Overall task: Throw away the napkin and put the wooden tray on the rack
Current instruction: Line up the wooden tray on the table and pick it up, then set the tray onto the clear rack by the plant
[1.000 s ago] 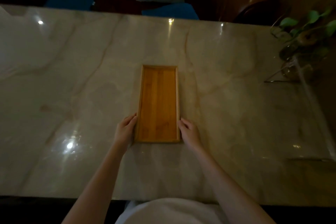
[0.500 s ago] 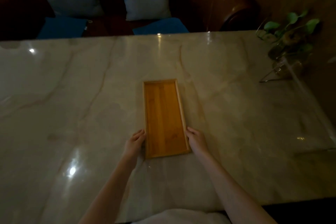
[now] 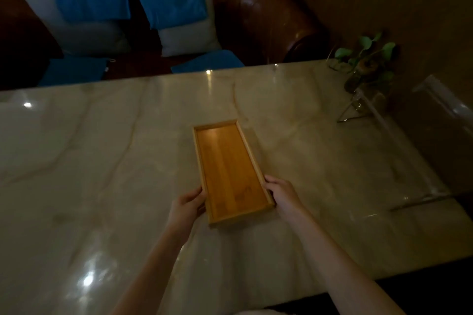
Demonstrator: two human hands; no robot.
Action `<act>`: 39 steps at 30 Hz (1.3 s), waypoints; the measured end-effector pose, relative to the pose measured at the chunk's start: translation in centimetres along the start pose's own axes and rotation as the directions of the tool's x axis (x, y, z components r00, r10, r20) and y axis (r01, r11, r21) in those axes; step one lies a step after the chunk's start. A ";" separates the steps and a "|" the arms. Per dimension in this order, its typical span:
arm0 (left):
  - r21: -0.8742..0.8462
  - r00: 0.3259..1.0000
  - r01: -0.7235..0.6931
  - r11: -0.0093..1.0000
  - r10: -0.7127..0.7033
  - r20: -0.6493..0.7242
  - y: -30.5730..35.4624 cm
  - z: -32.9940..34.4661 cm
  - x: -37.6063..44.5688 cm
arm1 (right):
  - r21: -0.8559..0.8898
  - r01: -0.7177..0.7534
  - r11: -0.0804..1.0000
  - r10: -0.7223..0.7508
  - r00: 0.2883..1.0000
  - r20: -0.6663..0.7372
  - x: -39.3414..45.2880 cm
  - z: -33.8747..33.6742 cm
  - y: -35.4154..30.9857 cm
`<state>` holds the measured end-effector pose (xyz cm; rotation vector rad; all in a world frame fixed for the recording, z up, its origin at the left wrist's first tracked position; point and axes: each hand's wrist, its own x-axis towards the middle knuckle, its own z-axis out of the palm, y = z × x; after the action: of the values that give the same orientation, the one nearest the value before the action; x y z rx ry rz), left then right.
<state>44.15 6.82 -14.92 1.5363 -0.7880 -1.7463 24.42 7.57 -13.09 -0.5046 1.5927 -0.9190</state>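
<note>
Wooden tray (image 3: 231, 171), long and shallow, nothing inside it, at centre frame on the marble table (image 3: 102, 161), near end tilted toward lower right; can't tell whether it rests flat or is slightly raised. Left hand (image 3: 188, 206) has fingers curled onto the tray's left long edge near the near corner, right hand (image 3: 282, 193) likewise wrapped on the right edge, both grasping it. Upper right: potted plant (image 3: 366, 64) at the table's far corner beside a clear stand (image 3: 363, 107); upper left: blue-and-white cushions (image 3: 128, 13) on a brown leather sofa (image 3: 261, 18) beyond the table.
</note>
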 end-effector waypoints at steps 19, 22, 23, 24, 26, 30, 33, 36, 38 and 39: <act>0.133 0.954 -0.276 0.952 0.255 0.160 7.6 25.2 -4.3 | 0.008 0.247 0.969 -0.246 0.968 -0.055 -2.5 -24.5 -10.2; 0.134 0.947 -0.282 0.950 0.254 0.195 7.2 30.2 -4.5 | 0.036 0.262 0.964 -0.258 0.963 -0.081 -2.7 -29.6 -10.6; 0.135 0.948 -0.278 0.951 0.248 0.201 7.0 31.8 -4.5 | 0.032 0.274 0.961 -0.271 0.959 -0.087 -2.9 -31.1 -10.7; 0.141 0.949 -0.270 0.952 0.239 0.204 6.7 33.3 -4.5 | 0.024 0.282 0.959 -0.279 0.956 -0.092 -2.9 -32.6 -10.8; 0.160 0.953 -0.257 0.953 0.222 0.208 6.2 36.0 -4.4 | 0.008 0.276 0.961 -0.273 0.956 -0.104 -2.9 -35.3 -10.9; 0.208 0.951 -0.234 0.950 0.179 0.251 4.9 40.3 -4.2 | 0.021 0.221 0.975 -0.213 0.957 -0.199 -2.0 -39.7 -10.8; 0.235 0.955 -0.200 0.951 0.136 0.262 4.1 42.6 -4.0 | -0.005 0.195 0.981 -0.191 0.954 -0.229 -1.5 -41.9 -10.9; 0.263 0.964 -0.163 0.951 0.097 0.248 3.4 44.1 -3.6 | -0.033 0.180 0.983 -0.183 0.957 -0.224 -1.0 -43.6 -10.7; 0.294 0.967 -0.144 0.945 0.072 0.244 3.1 44.8 -3.3 | -0.053 0.172 0.984 -0.179 0.959 -0.220 -0.6 -44.3 -10.5; 0.314 0.966 -0.142 0.939 0.063 0.250 3.0 45.1 -3.2 | -0.059 0.169 0.984 -0.178 0.959 -0.221 -0.4 -44.5 -10.4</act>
<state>-0.04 8.03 -5.13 1.4768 -1.3158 -1.8063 -19.83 14.36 -3.69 -0.5914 1.7962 -1.1104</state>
